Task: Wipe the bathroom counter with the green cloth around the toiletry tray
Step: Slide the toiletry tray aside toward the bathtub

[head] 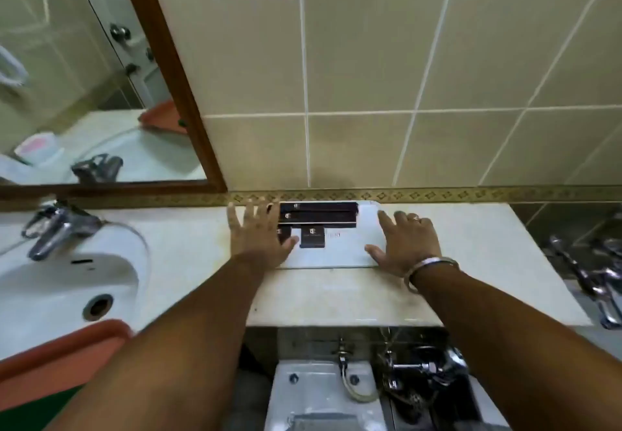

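While the green cloth (37, 412) lies well off toward the sink (50, 292), far from the toiletry tray (340, 252), we reach both arms across the bathroom counter (478, 262) to that tray. Our left hand (261, 232), fingers spread, rests on the tray's sink-side edge; our right hand (409, 243), likewise spread and empty, presses its opposite edge. Dark boxes (318, 215) sit at the tray's wall side. We judge the tray is being shifted or steadied; wiping next calls for fetching the cloth.
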A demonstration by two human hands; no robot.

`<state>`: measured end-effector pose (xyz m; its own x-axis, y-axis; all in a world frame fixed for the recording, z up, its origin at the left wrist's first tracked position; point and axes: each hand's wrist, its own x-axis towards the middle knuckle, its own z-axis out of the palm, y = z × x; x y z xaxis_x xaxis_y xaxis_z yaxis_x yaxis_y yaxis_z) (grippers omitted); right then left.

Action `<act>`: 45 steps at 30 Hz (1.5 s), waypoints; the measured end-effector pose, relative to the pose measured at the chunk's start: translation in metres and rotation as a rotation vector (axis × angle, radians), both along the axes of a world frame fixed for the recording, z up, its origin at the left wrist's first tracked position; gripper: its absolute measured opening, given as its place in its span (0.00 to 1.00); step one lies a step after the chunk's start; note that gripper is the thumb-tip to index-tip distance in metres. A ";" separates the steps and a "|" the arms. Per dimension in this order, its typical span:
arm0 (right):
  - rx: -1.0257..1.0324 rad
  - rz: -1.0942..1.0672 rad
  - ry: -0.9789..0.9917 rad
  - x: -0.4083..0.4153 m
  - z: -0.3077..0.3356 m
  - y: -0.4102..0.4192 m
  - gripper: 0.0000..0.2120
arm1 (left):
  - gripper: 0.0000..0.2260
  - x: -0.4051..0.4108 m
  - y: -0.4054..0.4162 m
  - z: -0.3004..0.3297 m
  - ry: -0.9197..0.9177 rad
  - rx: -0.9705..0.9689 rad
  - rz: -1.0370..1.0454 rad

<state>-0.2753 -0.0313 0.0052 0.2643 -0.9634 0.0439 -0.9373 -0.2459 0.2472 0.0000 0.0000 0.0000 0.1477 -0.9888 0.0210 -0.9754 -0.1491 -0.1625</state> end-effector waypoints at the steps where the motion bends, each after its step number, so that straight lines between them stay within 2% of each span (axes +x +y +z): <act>1: 0.031 -0.066 -0.022 -0.003 -0.011 -0.008 0.33 | 0.34 0.005 -0.007 -0.008 0.017 0.006 0.049; 3: 0.029 -0.144 -0.100 -0.008 -0.033 -0.030 0.26 | 0.25 0.018 -0.026 -0.023 0.058 -0.018 0.128; 5: 0.091 -0.223 -0.135 -0.009 -0.047 -0.050 0.24 | 0.18 0.033 -0.045 -0.031 0.121 -0.008 0.209; 8: 0.186 -0.280 -0.144 -0.004 -0.056 -0.071 0.22 | 0.16 0.045 -0.061 -0.038 0.112 0.066 0.204; 13: 0.200 -0.244 0.019 0.007 -0.059 -0.085 0.15 | 0.17 0.052 -0.071 -0.042 0.004 0.193 0.117; 15: 0.217 -0.242 -0.013 0.007 -0.058 -0.087 0.16 | 0.16 0.053 -0.073 -0.043 0.036 0.229 0.106; 18: 0.246 -0.257 -0.204 -0.003 -0.058 -0.085 0.18 | 0.16 0.056 -0.073 -0.042 0.100 0.222 0.070; 22: 0.177 -0.273 -0.539 -0.025 -0.043 -0.069 0.17 | 0.16 0.059 -0.064 -0.030 0.233 0.097 -0.015; 24: 0.273 -0.303 -0.723 -0.039 -0.031 -0.053 0.18 | 0.16 0.055 -0.058 -0.023 0.270 0.062 -0.026; 26: 0.452 -0.372 -0.899 -0.051 -0.018 -0.035 0.17 | 0.16 0.047 -0.052 -0.017 0.298 0.073 -0.019; 29: 0.638 -0.431 -0.926 -0.063 -0.011 -0.009 0.16 | 0.16 0.032 -0.047 -0.018 0.423 0.050 0.034; 31: 0.659 -0.463 -0.902 -0.075 -0.012 0.011 0.18 | 0.13 0.014 -0.046 -0.021 0.569 -0.004 0.074; 34: 0.690 -0.569 -0.957 -0.095 -0.020 0.043 0.20 | 0.09 -0.022 -0.052 -0.026 0.680 -0.016 0.049; 41: 0.584 -0.904 -1.226 -0.175 -0.036 0.116 0.19 | 0.20 -0.149 -0.083 -0.034 0.972 0.090 -0.059; 45: 0.484 -1.045 -1.330 -0.214 -0.040 0.134 0.17 | 0.19 -0.225 -0.098 -0.038 1.088 0.140 -0.179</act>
<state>-0.4895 0.1029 -0.0351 -0.3915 -0.6810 -0.6188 -0.2223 0.7226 -0.6546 -0.2248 -0.0980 -0.0377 -0.1255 -0.9812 -0.1467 -0.6133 -0.0395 0.7889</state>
